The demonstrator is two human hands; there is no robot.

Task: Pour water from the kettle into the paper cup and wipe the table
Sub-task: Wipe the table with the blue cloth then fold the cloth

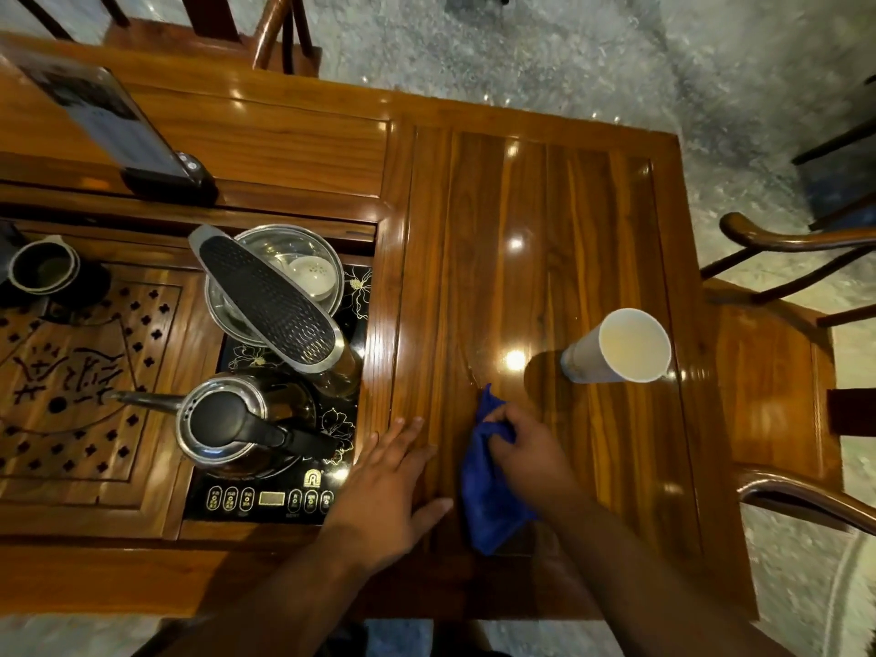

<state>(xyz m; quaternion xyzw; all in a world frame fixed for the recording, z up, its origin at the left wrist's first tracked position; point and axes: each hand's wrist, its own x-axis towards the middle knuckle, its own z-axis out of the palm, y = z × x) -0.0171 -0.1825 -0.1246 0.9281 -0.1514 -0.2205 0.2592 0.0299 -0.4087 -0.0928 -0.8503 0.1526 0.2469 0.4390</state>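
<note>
Glossy wooden table (545, 206), polished metal kettle (223, 419) — matt paper cup (616, 346), soft blue cloth (488, 495)

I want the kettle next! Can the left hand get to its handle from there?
Probably yes. The left hand lies flat and empty on the table, and the kettle points its black handle toward it with nothing between.

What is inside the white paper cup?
The paper cup stands upright on the table. Its inside looks pale and evenly lit. Whether water is in it cannot be told from here; no clear waterline shows.
</note>
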